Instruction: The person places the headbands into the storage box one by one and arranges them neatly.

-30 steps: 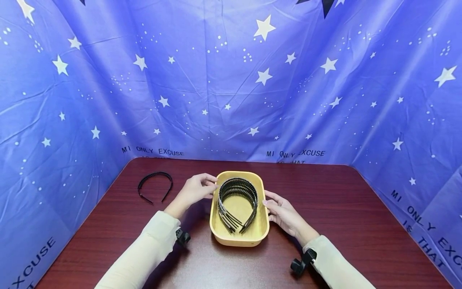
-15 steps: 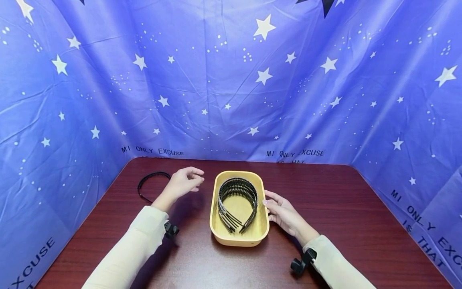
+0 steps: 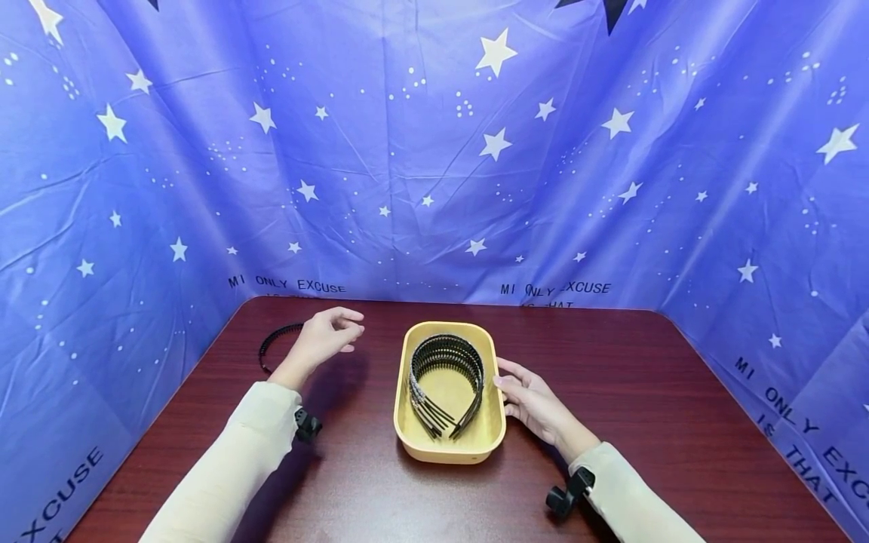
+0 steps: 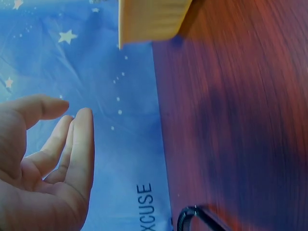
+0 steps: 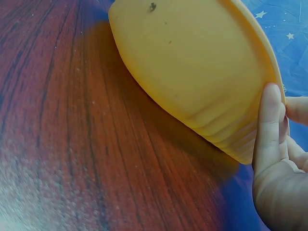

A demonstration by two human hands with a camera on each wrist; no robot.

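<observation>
A yellow plastic basin (image 3: 448,449) with rounded corners stands mid-table in the head view. Inside it several black toothed headbands (image 3: 448,351) are nested together, some with a silvery sheen. At the basin's right side my right hand (image 3: 539,403) holds the rim, thumb at the top edge and fingers against the outer wall (image 5: 192,62). My left hand (image 3: 322,339) hovers left of the basin, holding nothing, fingers loosely bent and thumb apart. Beneath and behind that wrist lies a single black headband (image 3: 271,347), partly hidden by the hand; a piece of the headband (image 4: 192,211) shows in the left wrist view.
The dark red wood-grain table (image 3: 611,362) carries all of this. A blue star-printed cloth (image 3: 421,151) hangs around its back and sides. Black wrist cameras (image 3: 570,490) sit on both cream sleeves (image 3: 224,452).
My left hand has let go of the basin's left rim and moved left, over the lone headband, covering part of it. The right hand and basin stay in place.
</observation>
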